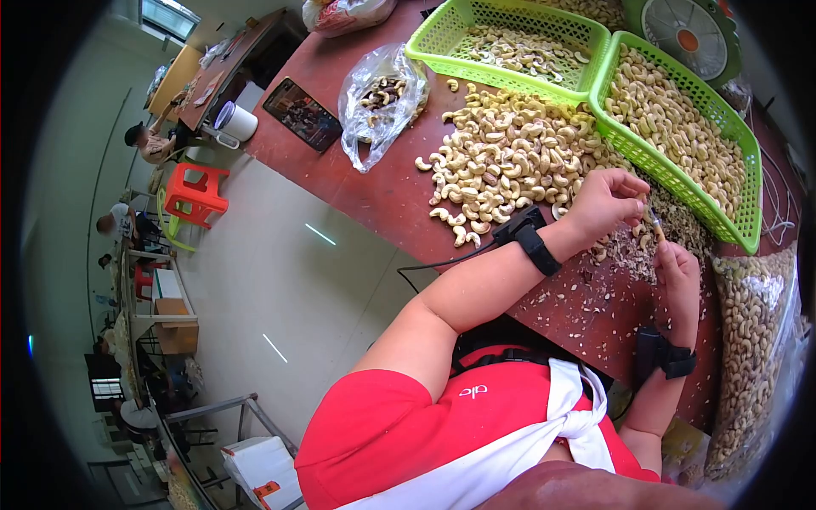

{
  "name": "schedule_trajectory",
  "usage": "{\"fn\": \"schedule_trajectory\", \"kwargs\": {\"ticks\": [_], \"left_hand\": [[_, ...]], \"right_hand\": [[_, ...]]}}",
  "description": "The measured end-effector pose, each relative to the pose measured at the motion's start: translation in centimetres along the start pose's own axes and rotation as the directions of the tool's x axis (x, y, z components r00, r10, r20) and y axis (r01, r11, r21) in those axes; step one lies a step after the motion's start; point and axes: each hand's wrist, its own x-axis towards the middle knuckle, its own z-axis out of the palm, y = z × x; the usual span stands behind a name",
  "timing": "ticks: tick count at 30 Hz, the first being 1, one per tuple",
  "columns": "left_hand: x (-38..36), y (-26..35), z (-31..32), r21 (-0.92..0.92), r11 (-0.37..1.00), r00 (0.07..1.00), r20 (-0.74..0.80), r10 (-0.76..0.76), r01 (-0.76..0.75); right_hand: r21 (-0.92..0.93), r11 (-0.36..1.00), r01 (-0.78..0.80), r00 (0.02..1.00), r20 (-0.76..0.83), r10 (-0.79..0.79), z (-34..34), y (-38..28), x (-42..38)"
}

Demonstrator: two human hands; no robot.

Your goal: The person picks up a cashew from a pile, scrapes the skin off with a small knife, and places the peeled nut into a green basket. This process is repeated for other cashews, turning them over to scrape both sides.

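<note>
My left hand (605, 204) is curled around a cashew nut (639, 206) just past the edge of a big loose heap of cashews (510, 157) on the dark red table (382, 191). Facing it, my right hand (680, 276) grips a small knife (656, 224) whose tip meets the nut. Under both hands lies a pile of brown skins and shell bits (633, 251). Each wrist carries a black strap-on device.
Two green baskets (738, 140) of cashews stand at the table's far side by a scale (688, 30). A plastic bag of dark nuts (382, 98), a phone (302, 113), a white cup (235, 121) and a clear sack of cashews (752, 340) are near. People sit at left.
</note>
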Motion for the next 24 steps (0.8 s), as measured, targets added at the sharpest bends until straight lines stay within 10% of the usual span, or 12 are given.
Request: {"fn": "schedule_trajectory", "kwargs": {"ticks": [24], "left_hand": [[0.07, -0.04, -0.25, -0.149, 0.988, 0.999, 0.013, -0.039, 0.04]], "right_hand": [[0.025, 1.0, 0.005, 1.0, -0.03, -0.004, -0.18, -0.51, -0.2]]}}
